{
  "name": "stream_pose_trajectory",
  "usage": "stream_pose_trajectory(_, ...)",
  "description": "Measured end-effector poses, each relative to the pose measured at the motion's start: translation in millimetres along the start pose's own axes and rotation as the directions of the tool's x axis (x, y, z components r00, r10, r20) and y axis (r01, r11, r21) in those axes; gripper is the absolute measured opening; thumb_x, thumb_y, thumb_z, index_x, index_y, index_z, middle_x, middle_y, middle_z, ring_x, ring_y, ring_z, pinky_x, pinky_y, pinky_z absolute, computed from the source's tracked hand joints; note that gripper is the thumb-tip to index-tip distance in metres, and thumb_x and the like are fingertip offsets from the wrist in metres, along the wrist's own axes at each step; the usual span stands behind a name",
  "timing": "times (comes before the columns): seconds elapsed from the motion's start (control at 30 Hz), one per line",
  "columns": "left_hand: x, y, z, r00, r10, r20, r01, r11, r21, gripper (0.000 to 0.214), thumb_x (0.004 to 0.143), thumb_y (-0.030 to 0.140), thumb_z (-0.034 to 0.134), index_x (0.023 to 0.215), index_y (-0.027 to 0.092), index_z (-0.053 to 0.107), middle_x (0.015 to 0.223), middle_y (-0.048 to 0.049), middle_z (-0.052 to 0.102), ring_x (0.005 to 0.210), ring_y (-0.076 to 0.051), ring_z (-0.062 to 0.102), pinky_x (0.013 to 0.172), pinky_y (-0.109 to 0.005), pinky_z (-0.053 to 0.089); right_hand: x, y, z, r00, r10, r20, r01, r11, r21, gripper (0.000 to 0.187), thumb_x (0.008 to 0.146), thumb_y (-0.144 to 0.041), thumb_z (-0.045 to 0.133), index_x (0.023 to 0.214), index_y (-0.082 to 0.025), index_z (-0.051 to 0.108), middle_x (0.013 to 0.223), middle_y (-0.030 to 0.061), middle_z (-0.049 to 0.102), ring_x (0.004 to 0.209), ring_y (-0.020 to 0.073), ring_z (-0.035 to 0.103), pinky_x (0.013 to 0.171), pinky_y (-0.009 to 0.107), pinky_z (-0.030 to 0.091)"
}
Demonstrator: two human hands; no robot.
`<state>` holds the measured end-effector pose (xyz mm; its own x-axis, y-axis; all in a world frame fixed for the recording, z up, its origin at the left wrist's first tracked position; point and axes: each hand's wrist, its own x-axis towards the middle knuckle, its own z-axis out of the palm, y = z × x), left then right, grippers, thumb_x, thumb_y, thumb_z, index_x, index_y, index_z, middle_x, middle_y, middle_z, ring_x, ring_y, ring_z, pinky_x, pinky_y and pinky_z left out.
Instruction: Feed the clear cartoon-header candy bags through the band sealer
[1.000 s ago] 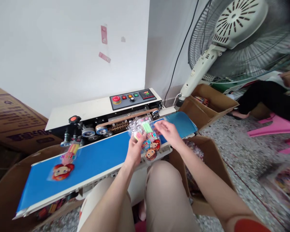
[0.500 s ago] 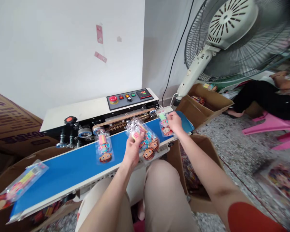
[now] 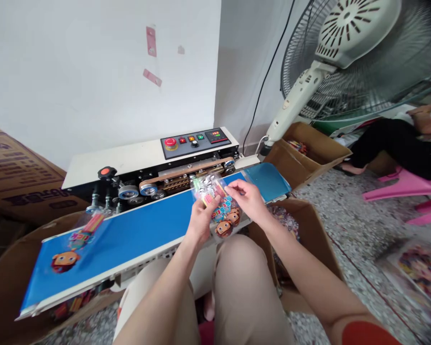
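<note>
My left hand [image 3: 200, 221] grips a stack of clear packets [image 3: 219, 208] printed with cartoon faces, held over the near edge of the blue conveyor belt [image 3: 136, 237]. My right hand [image 3: 247, 197] pinches the top packet of that stack with its fingertips. One packet [image 3: 74, 244] lies on the belt near its left end, blurred. Behind the belt stands the sealing machine [image 3: 136, 165] with its control panel [image 3: 196, 141].
A cardboard box [image 3: 309, 225] with packets stands by my right knee, another box [image 3: 311, 153] behind it. A big fan [image 3: 352, 52] stands at right. A person sits at far right by a pink stool [image 3: 413, 187]. A box [image 3: 3, 282] lies under the belt's left end.
My right hand has come back from the belt's right end to the stack in my left hand. The packets on the belt have travelled left; one now nears the left end.
</note>
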<state>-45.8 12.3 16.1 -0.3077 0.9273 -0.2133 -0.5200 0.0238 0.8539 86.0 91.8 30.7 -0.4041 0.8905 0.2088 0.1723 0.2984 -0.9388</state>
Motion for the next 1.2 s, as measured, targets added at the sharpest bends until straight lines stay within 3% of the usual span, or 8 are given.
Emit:
stream_pose_trajectory(0.2,-1.1,-0.2,1.4,0.999,-0.035,-0.002,0.034,0.998,-0.061,0.038,0.065,0.038,0.081,0.094,0.016,0.069,0.086,-0.0072,0.074,0.080,-0.021,0.069,0.077,-0.032,0.052,-4.7,7.5,-2.1,0.989,0.078,-0.127,-0.070,0.996,0.063,0.029,0.080,-0.049,0.063,0.072,-0.021,0.060,0.064,-0.0019,0.057,0.057,0.0130,0.052,0.056,0.025,0.043)
stream_pose_trajectory(0.37,0.5,-1.6,1.5,0.996,-0.087,0.001,0.087,0.991,-0.104,0.040,0.066,0.037,0.081,0.097,0.015,0.068,0.088,-0.0079,0.074,0.078,-0.021,0.069,0.076,-0.032,0.054,-11.4,2.7,0.1,0.953,-0.055,-0.298,0.022,0.993,-0.112,0.029,0.085,-0.046,0.058,0.071,-0.021,0.058,0.064,-0.0014,0.057,0.059,0.0132,0.051,0.060,0.025,0.041)
stream_pose_trajectory(0.47,-0.1,-1.6,2.0,0.993,-0.117,0.019,0.119,0.985,-0.128,0.040,0.064,0.036,0.082,0.096,0.015,0.069,0.091,-0.0088,0.074,0.080,-0.022,0.070,0.077,-0.033,0.054,-11.2,2.2,2.4,0.956,-0.035,-0.291,0.012,0.997,-0.081,0.028,0.085,-0.048,0.056,0.073,-0.022,0.056,0.065,-0.0014,0.056,0.060,0.0135,0.050,0.059,0.025,0.042)
stream_pose_trajectory(0.67,-0.8,-2.7,1.1,0.993,-0.118,-0.005,0.116,0.979,-0.168,0.040,0.062,0.035,0.083,0.094,0.015,0.071,0.091,-0.0099,0.074,0.080,-0.022,0.070,0.078,-0.033,0.054,-4.7,10.5,1.8,0.957,0.190,-0.221,-0.141,0.966,0.217,0.031,0.080,-0.053,0.061,0.080,-0.023,0.057,0.070,-0.0010,0.059,0.062,0.0143,0.054,0.055,0.024,0.044)
stream_pose_trajectory(0.8,-0.6,-2.7,1.1,0.994,-0.112,-0.004,0.109,0.978,-0.177,0.041,0.063,0.035,0.083,0.096,0.015,0.070,0.095,-0.0102,0.074,0.082,-0.023,0.071,0.079,-0.034,0.055,-5.4,6.6,0.9,0.977,0.147,-0.157,-0.119,0.977,0.176,0.032,0.081,-0.053,0.059,0.089,-0.022,0.064,0.080,0.0011,0.065,0.073,0.0164,0.060,0.063,0.026,0.048)
stream_pose_trajectory(0.9,-1.0,-1.5,2.5,0.995,-0.103,-0.002,0.101,0.980,-0.171,0.041,0.062,0.034,0.084,0.095,0.015,0.070,0.094,-0.0099,0.075,0.082,-0.024,0.071,0.079,-0.035,0.055,-6.4,1.8,2.9,0.977,0.146,-0.156,-0.107,0.966,0.234,0.029,0.071,-0.048,0.072,0.078,-0.021,0.066,0.078,0.0008,0.066,0.072,0.0161,0.060,0.068,0.028,0.050)
stream_pose_trajectory(1.07,-1.4,-0.2,3.9,0.993,-0.120,0.016,0.121,0.977,-0.174,0.045,0.060,0.031,0.085,0.100,0.015,0.069,0.095,-0.0105,0.075,0.080,-0.024,0.071,0.078,-0.036,0.055,-5.9,1.9,4.7,0.911,0.396,-0.116,-0.276,0.795,0.540,0.037,0.057,-0.048,0.082,0.065,-0.021,0.058,0.066,-0.0013,0.063,0.060,0.0144,0.058,0.060,0.029,0.051)
stream_pose_trajectory(1.2,-0.9,-0.2,3.4,0.991,-0.132,-0.001,0.130,0.972,-0.196,0.047,0.059,0.031,0.085,0.100,0.016,0.068,0.095,-0.0098,0.074,0.079,-0.024,0.071,0.076,-0.036,0.056,-5.5,3.6,4.7,0.898,0.427,-0.101,-0.291,0.753,0.590,0.042,0.060,-0.053,0.079,0.066,-0.021,0.053,0.067,-0.0006,0.064,0.062,0.0153,0.060,0.061,0.030,0.052)
